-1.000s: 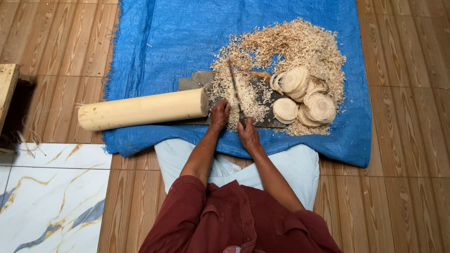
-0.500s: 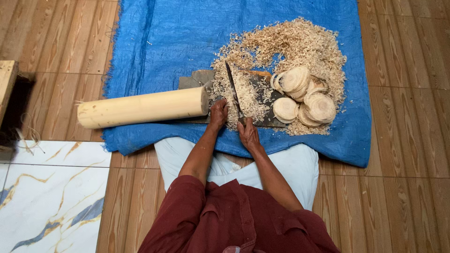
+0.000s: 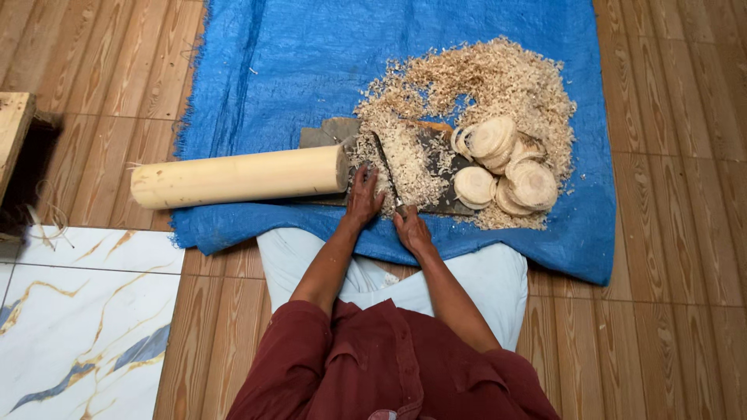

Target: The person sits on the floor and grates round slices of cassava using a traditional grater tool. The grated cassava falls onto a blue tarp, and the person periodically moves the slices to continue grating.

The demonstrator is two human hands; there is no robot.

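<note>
On the blue tarp (image 3: 311, 62) spread over the wooden floor (image 3: 669, 233), I see a dark flat board (image 3: 327, 134) half buried in pale wood shavings (image 3: 482, 78). My right hand (image 3: 410, 229) has its fingers clenched around the handle of a long knife (image 3: 387, 167), whose blade lies across the board, angled up and away from me through the shavings. My left hand (image 3: 363, 196) rests just beside the blade with its fingers curled down onto the shavings; I cannot tell whether they grip anything under them. Just to the left of that hand, a thick pale log (image 3: 237, 177) lies on its side, its cut end over the board's left edge and its far end sticking out past the tarp onto the floor. Right of the knife, a stack of round wooden slices (image 3: 506, 163) leans together at the edge of the shavings pile. Near me, a marbled tile (image 3: 78, 311) meets the floor at lower left.
</note>
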